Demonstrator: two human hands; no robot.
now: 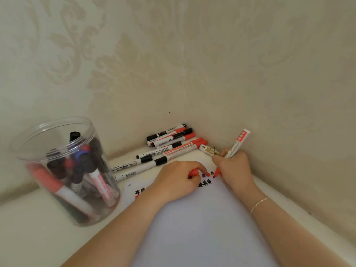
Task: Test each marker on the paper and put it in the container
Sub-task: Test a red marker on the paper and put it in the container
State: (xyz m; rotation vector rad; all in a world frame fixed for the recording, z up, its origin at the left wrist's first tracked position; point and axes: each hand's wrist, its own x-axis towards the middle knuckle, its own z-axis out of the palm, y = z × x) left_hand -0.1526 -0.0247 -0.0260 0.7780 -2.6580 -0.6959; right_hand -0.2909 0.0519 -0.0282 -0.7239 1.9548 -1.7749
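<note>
At the wall corner, over the paper (202, 228) | right hand (234, 166) gripped a red whiteboard marker (238, 143), tip down beside the test marks, seemingly to write | left hand (177, 180) pinched its red cap (194, 172) and steadied the sheet | untested markers (165, 149) lay against the wall, within reach | clear container (63, 170) stood left, holding finished ones.

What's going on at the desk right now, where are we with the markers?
A person is testing a red marker: the right hand grips it with the tip down on the paper, beside earlier red, blue and black test marks. The left hand holds its red cap. A row of markers lies against the wall, still outside the container. The clear container on the left already holds many.
</note>
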